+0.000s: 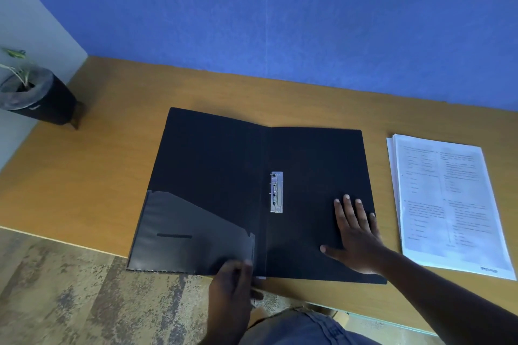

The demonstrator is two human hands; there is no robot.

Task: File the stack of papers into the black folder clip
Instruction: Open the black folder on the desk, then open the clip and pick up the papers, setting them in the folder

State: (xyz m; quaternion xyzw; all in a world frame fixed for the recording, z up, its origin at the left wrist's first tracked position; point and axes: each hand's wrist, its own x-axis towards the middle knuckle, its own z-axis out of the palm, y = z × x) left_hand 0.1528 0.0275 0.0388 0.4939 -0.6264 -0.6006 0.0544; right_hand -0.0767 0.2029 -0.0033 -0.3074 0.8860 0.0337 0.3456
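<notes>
The black folder [213,165] lies spread flat on the wooden desk [84,176], its left flap hanging over the front edge. A metal clip [276,192] sits by the spine on the right flap, lying flat. My right hand [354,232] presses flat on the right flap, fingers spread. My left hand [232,286] pinches the bottom edge of the left flap near the spine, beside its clear inner pocket [182,235]. The stack of printed papers [445,204] rests on the desk to the right of the folder, untouched.
A dark plant pot [36,95] with a thin plant stands past the desk's left end. A blue wall [280,22] runs along the back of the desk. Patterned floor [70,294] shows below the front edge.
</notes>
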